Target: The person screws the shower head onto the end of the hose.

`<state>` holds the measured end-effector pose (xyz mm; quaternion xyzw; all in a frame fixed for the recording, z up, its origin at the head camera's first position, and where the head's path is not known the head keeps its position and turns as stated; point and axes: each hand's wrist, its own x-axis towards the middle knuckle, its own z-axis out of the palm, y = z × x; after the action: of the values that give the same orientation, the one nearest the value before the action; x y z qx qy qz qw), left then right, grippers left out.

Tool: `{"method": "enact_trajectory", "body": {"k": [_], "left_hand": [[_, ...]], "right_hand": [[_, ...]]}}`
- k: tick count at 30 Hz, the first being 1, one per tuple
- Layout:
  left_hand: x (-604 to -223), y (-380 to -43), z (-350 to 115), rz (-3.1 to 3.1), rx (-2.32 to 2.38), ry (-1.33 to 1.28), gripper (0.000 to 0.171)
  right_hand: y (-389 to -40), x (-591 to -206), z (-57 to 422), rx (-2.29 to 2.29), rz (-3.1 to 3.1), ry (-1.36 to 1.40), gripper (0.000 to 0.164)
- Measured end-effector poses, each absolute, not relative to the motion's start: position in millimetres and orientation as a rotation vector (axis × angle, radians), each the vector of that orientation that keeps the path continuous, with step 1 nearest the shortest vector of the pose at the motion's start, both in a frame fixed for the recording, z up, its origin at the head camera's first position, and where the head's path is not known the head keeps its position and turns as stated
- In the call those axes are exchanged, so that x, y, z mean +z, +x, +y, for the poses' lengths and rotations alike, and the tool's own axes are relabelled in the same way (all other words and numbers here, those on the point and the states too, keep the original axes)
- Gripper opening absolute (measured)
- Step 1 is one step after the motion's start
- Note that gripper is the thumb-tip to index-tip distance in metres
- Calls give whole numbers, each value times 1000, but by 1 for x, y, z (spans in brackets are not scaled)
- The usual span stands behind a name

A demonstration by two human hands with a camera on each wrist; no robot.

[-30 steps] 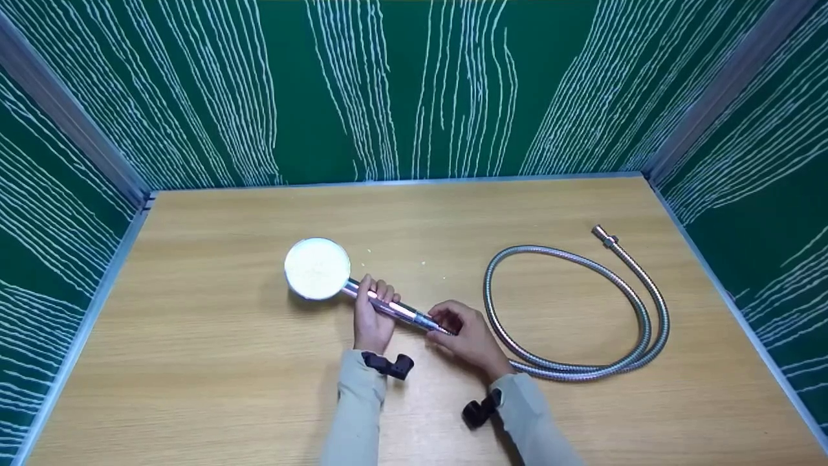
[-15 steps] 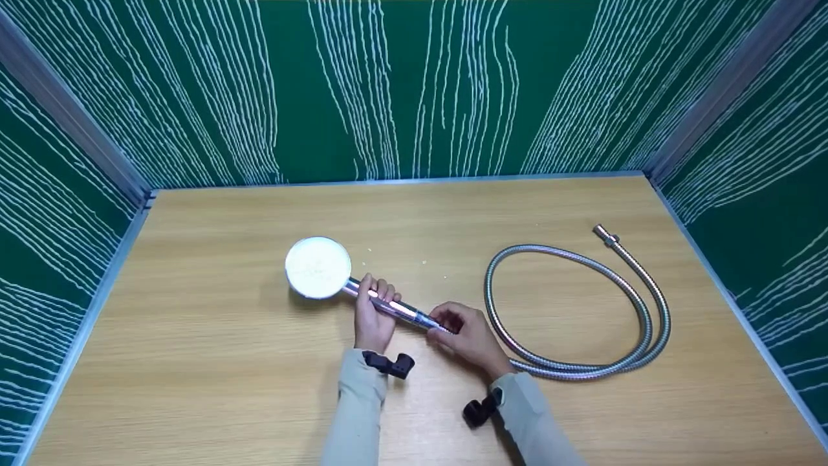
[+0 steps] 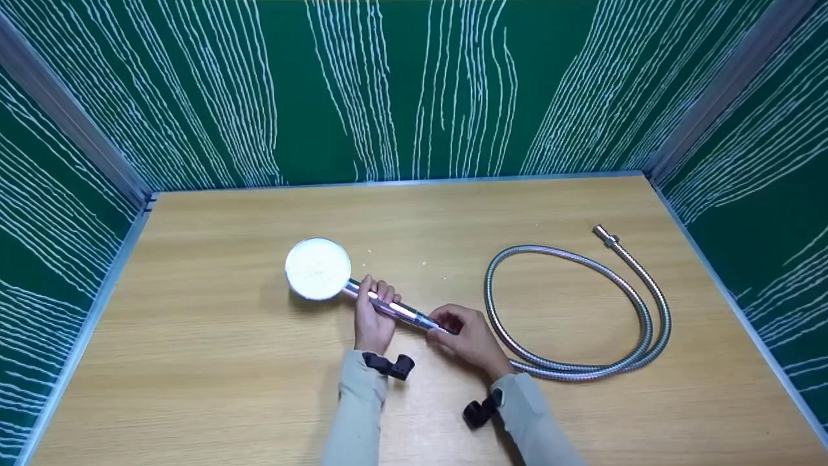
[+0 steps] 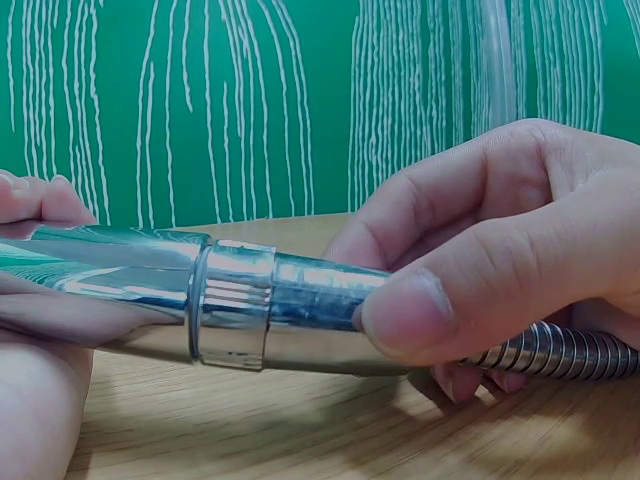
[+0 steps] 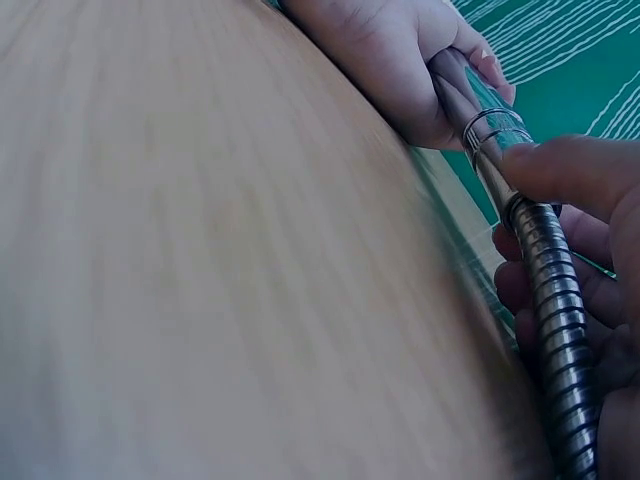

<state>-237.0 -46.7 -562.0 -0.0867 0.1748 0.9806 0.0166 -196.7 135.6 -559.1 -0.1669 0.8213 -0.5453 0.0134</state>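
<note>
A handheld shower head point(image 3: 317, 269) with a round white face lies slantwise above the table, its chrome handle point(image 3: 402, 310) running down to the right. My left hand point(image 3: 375, 317) grips that handle around its middle. At the handle's lower end, my right hand point(image 3: 469, 336) pinches the smooth metal connector point(image 4: 320, 310) of the shower hose between thumb and fingers. In the left wrist view the connector sits right against the handle's ribbed collar point(image 4: 236, 305). The ribbed hose point(image 5: 560, 320) trails from the connector under my right palm.
The rest of the shower hose point(image 3: 647, 323) loops on the table at the right, its free end with a nut point(image 3: 606, 236) pointing to the back. Green walls point(image 3: 414, 90) with white streaks stand around the wooden table point(image 3: 213, 362). Small pale crumbs lie behind the handle.
My right hand's fingers have shifted very slightly at the connector. The shower head, my left hand and the hose loop look the same.
</note>
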Motion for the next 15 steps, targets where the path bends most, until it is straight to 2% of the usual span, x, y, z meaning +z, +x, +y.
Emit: {"method": "enact_trajectory", "body": {"k": [8, 15], "left_hand": [[-563, -238, -46, 548, 3042, -283, 35], [-564, -238, -46, 544, 3048, -281, 34]], "right_hand": [[-194, -556, 134, -1717, 2544, -493, 17], [-184, -524, 128, -1690, 2552, -525, 24]]}}
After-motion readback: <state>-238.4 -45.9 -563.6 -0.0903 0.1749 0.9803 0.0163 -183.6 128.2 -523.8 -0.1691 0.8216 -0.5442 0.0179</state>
